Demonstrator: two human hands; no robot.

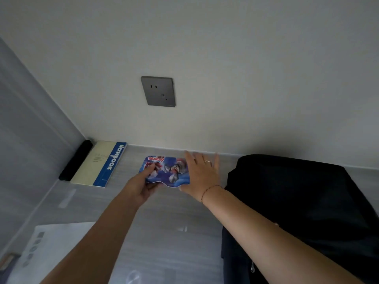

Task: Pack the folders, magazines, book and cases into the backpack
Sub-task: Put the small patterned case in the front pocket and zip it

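The packing looks to be at an early or middle stage, with several things out on the bench (164, 218). The left hand (141, 187) holds a blue printed case (166, 171) at its near left corner. Its fingers (150, 171) are curled, pinching the case with the thumb on top. The right hand (202, 175) lies flat against the right end of the case, fingers straight and spread, gripping nothing. Whether the case is lifted clear of the bench I cannot tell. The backpack (297, 201) sits just to the right, and the frame does not show its opening or anything inside it.

A book (100, 162) lies unpacked at the back left. A black case (75, 160) is beside it against the side wall, and pale papers (47, 249), perhaps a folder or magazine, lie at the near left. The printed case seems next to go in, and at least three things remain after it.
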